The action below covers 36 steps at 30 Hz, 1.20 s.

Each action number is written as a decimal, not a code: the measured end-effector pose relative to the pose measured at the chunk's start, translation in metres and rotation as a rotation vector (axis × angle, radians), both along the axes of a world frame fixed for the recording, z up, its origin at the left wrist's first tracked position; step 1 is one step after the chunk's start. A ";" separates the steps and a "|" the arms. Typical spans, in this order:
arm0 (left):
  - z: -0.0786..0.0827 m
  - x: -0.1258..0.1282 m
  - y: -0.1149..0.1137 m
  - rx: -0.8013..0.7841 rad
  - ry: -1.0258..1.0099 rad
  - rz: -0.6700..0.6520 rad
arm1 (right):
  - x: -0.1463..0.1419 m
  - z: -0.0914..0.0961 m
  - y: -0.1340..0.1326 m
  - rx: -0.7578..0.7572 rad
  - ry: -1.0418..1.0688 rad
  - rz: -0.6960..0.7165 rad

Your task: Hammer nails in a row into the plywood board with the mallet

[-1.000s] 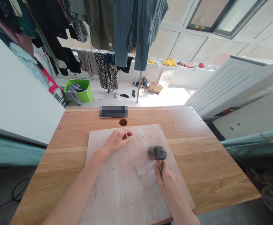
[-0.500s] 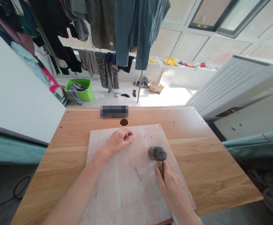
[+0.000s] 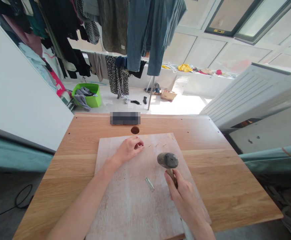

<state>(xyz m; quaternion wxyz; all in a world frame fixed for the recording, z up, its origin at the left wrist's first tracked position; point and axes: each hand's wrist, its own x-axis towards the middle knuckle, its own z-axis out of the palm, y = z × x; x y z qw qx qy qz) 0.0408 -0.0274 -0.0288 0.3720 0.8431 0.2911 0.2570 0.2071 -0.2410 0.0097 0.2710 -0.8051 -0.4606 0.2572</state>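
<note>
A pale wooden board lies on a wooden table. My left hand rests near the board's far edge, fingers pinched around a small nail held against the board. My right hand is wrapped round the wooden handle of a hammer, whose dark head hovers over the board to the right of my left hand. A few loose nails lie on the board between my hands. Small nails stick in the board near its far edge.
A round hole sits in the table beyond the board, with a blurred flat object behind it. Clothes hang on a rack above. A green basket of laundry stands on the floor at the left. A white slatted panel leans at the right.
The hammer head has risen slightly and shifted a little toward the far edge. My left hand keeps its pinch in the same place.
</note>
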 end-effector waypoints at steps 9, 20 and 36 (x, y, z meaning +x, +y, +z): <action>0.002 0.000 0.000 -0.018 -0.034 -0.002 | -0.012 0.040 0.044 0.093 -0.007 0.098; 0.000 0.000 0.002 -0.015 -0.082 -0.003 | -0.025 0.028 0.066 0.039 -0.131 0.163; 0.002 -0.002 0.001 -0.082 -0.059 -0.005 | -0.016 0.020 0.037 0.059 -0.070 0.106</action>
